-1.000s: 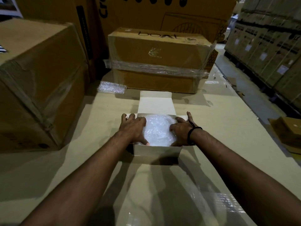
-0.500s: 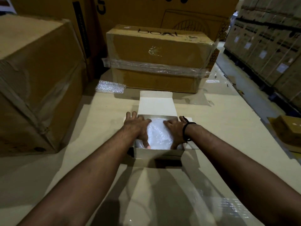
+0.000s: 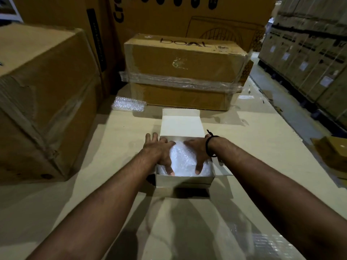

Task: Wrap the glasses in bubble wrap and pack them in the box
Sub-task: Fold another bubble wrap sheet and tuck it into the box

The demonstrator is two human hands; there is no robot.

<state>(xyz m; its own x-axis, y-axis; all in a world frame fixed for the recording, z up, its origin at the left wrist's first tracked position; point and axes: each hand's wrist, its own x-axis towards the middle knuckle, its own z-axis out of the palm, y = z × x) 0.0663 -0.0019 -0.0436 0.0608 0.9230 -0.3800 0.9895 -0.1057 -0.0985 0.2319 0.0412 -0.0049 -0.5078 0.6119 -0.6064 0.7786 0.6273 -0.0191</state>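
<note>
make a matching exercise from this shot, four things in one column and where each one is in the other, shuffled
Things
1. bubble-wrapped bundle
2. lid flap
3. loose bubble wrap piece
4. black band

Places
A. around the right wrist
B. inside the white box, under the left hand and right hand
C. open, at the box's far edge
D. on the surface beside the taped cardboard box

Pairs: 1-B, 2-C, 3-D, 4-A
</note>
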